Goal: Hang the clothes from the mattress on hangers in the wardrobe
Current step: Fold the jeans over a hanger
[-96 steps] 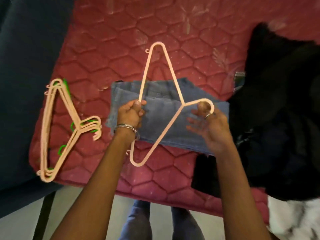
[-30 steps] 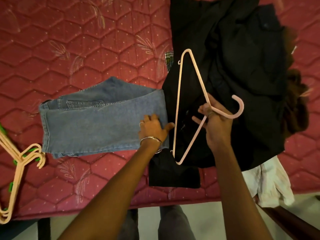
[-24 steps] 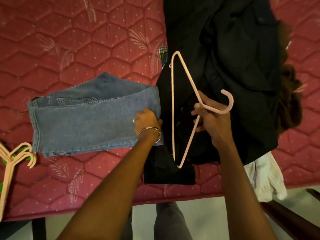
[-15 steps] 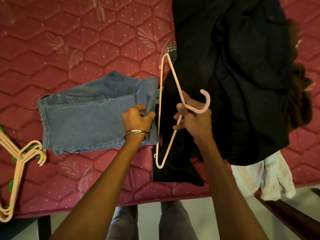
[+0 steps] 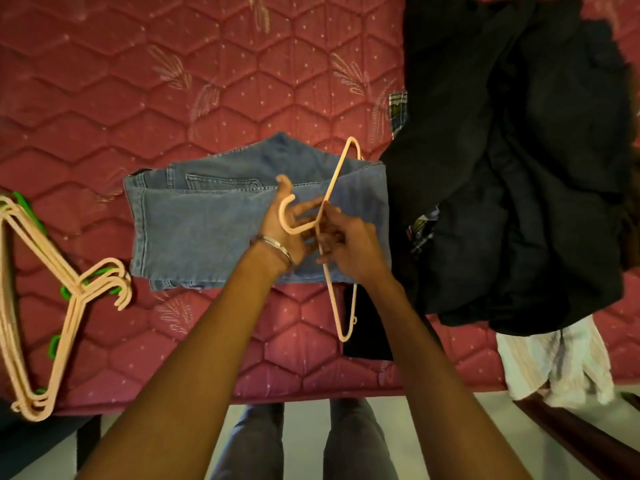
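Observation:
Folded blue jeans [image 5: 207, 230] lie on the red quilted mattress [image 5: 173, 81]. Above their right half I hold a pink plastic hanger [image 5: 332, 296], seen almost edge-on, its hook pointing left. My right hand [image 5: 353, 251] pinches the hanger at its neck, where the hook meets the frame. My left hand [image 5: 282, 230], with a bangle on the wrist, sits behind the hook with fingers spread and straight, touching it. The wardrobe is out of view.
A stack of pink and green hangers [image 5: 69, 292] lies at the mattress's left edge. A heap of black clothes [image 5: 502, 168] covers the right side, with a plaid cloth [image 5: 398, 109] beneath it and a white striped garment [image 5: 554, 368] hanging over the front edge. My legs stand at the mattress edge.
The hanger has swung left from over the black clothes to over the jeans, and its hook now points left. My left hand released the jeans' edge and moved to the hook.

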The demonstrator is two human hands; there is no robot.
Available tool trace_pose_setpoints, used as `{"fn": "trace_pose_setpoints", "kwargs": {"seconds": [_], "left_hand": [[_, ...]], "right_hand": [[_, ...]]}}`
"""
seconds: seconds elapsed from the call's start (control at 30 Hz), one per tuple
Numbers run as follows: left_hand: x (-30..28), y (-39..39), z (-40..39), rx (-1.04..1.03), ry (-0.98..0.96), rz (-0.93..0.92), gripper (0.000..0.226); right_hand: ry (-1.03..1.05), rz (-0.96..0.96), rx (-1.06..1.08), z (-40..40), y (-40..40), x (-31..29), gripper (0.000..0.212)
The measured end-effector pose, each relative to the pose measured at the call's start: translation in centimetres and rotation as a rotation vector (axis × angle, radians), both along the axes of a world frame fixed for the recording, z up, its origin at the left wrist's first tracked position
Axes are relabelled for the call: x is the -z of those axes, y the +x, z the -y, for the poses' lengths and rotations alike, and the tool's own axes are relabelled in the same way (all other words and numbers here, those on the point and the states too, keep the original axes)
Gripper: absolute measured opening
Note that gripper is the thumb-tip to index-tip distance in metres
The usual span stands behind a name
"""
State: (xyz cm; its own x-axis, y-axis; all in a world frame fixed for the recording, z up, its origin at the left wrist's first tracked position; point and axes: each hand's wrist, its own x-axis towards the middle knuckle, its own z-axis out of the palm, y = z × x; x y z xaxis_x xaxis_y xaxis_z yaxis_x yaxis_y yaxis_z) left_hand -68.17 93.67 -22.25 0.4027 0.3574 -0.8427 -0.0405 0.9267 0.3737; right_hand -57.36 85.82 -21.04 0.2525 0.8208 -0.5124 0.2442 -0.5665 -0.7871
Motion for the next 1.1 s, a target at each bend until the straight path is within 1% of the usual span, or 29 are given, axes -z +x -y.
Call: {"fn": "trace_pose_setpoints", "kwargs": {"seconds": [0.03,0.07,0.1,0.13,0.17,0.2,0.23,0.27,0.3,0.33,0.37,0.4,0.43,0.47,0.53,0.57,0.6,0.67,0.7,0.83,0.87,0.93,0.97,1.03,1.1], "left_hand": [[-0.1,-0.4,-0.6,0.054,-0.025,-0.001,0.08],[0.0,-1.0,-1.1,0.119,-0.034,0.004,0.08],[-0.1,-1.5,-1.6,0.17,-0.045,0.024,0.082],[0.0,-1.9,-1.9,0.187,-0.06,0.056,0.088],[0.1,-2.5,-2.0,0.159,-0.082,0.1,0.095],[0.3,-3.0,-1.8,0.107,-0.107,0.151,0.101],[0.5,-3.8,-1.6,0.039,-0.122,0.211,0.106],[0.9,-4.6,-1.2,-0.027,-0.125,0.29,0.109],[1.2,-5.4,-0.5,-0.083,-0.116,0.382,0.11],[1.3,-6.0,0.3,-0.127,-0.091,0.476,0.11],[1.3,-6.4,1.1,-0.162,-0.055,0.535,0.111],[1.5,-6.5,1.7,-0.175,-0.013,0.544,0.11],[1.8,-6.3,2.4,-0.181,0.036,0.484,0.105],[2.1,-5.7,2.9,-0.198,0.091,0.363,0.094],[2.5,-4.0,3.3,-0.277,0.194,0.086,0.058],[2.6,-3.3,3.1,-0.322,0.234,-0.028,0.044],[2.8,-2.8,2.5,-0.375,0.275,-0.119,0.036],[3.0,-2.8,1.1,-0.45,0.343,-0.228,0.03],[2.9,-3.0,0.6,-0.449,0.395,-0.27,0.028],[2.5,-4.8,-0.7,-0.312,0.62,-0.375,0.023],[2.4,-5.7,-1.1,-0.304,0.689,-0.388,0.021],[2.5,-8.0,-2.0,-0.302,0.803,-0.43,0.016],[2.6,-9.1,-2.5,-0.309,0.822,-0.449,0.015],[2.5,-11.1,-3.7,-0.328,0.85,-0.493,0.018],[2.5,-12.2,-4.6,-0.37,0.837,-0.51,0.018]], "right_hand": [[0.019,-0.018,-0.029,-0.1,0.3,0.0,0.02],[0.03,0.028,-0.019,0.1,0.6,0.5,0.033],[0.037,0.057,0.093,0.5,1.2,0.7,0.039],[0.046,0.137,0.261,1.1,2.1,1.1,0.037],[0.06,0.283,0.417,1.7,2.8,1.6,0.03],[0.004,0.408,0.516,2.1,3.6,1.7,0.025],[-0.089,0.406,0.565,2.3,3.9,2.2,0.034],[-0.19,0.334,0.565,2.3,3.8,2.5,0.046],[-0.254,0.244,0.551,2.2,3.7,2.8,0.052],[-0.282,0.197,0.53,2.0,3.6,3.1,0.049],[-0.27,0.186,0.511,1.9,3.4,3.3,0.04],[-0.25,0.194,0.507,1.6,3.1,3.3,0.031],[-0.221,0.211,0.506,1.5,2.9,3.3,0.026],[-0.202,0.226,0.499,1.3,2.7,3.1,0.022],[-0.175,0.209,0.451,0.8,2.3,2.9,0.016],[-0.163,0.186,0.416,0.6,2.1,2.7,0.014],[-0.147,0.155,0.379,0.5,1.9,2.3,0.014],[-0.061,0.102,0.33,0.0,1.7,1.4,0.013],[0.003,0.07,0.318,-0.2,1.5,0.7,0.013],[0.235,-0.174,0.25,-1.6,0.1,-2.8,0.016],[0.286,-0.192,0.238,-1.8,0.0,-3.4,0.016],[0.362,-0.243,0.281,-1.5,0.3,-4.0,0.015],[0.382,-0.27,0.32,-1.1,0.7,-4.1,0.016],[0.384,-0.254,0.387,-0.2,1.6,-3.9,0.016],[0.321,-0.207,0.483,0.7,2.3,-2.9,0.014]]}}
